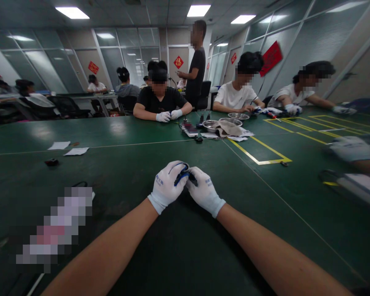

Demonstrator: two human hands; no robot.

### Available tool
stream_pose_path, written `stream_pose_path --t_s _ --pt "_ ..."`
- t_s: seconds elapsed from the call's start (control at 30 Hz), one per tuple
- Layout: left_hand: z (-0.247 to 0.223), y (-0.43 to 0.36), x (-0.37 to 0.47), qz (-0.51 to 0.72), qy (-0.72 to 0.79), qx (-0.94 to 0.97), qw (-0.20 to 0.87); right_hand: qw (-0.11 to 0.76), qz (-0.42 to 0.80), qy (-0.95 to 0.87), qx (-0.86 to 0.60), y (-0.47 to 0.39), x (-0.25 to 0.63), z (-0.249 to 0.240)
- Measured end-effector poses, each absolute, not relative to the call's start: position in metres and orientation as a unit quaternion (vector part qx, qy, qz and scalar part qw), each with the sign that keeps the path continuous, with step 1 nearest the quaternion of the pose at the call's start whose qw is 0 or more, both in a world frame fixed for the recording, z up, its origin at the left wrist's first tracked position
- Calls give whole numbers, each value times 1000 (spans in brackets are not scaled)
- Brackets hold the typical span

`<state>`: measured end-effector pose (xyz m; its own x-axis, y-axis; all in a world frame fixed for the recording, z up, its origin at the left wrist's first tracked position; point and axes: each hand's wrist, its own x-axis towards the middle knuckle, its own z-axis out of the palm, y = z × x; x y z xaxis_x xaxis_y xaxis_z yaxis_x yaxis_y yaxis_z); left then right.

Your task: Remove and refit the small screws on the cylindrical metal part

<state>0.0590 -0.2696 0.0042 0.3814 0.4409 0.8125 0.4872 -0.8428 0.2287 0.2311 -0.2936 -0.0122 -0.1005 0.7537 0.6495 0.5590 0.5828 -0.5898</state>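
Observation:
My left hand (169, 183), in a white knit glove with blue print, curls its fingers around a small dark object (184, 169) with a greyish curved edge. From the other side my right hand (202, 188), gloved alike, pinches toward the same spot, its fingertips meeting those of the left. Most of the object is hidden by the fingers, so its kind cannot be made out. Both hands are together over the middle of the green tabletop (160, 246), with the forearms reaching in from the bottom corners.
A blurred-out long item (58, 226) lies at left, near white papers (77, 151) and a small black part (52, 162). Metal bowls (210, 126) with a cloth (228, 128) stand ahead. Yellow tape (259, 163) marks the right side, where a co-worker's gloved hand (353, 149) reaches in.

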Motion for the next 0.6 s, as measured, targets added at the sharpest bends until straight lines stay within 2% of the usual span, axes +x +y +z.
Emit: stream_pose_path --t_s 0.6 --pt "3 -270 59 -469 -293 -833 9 485 131 -714 -487 -293 234 -12"
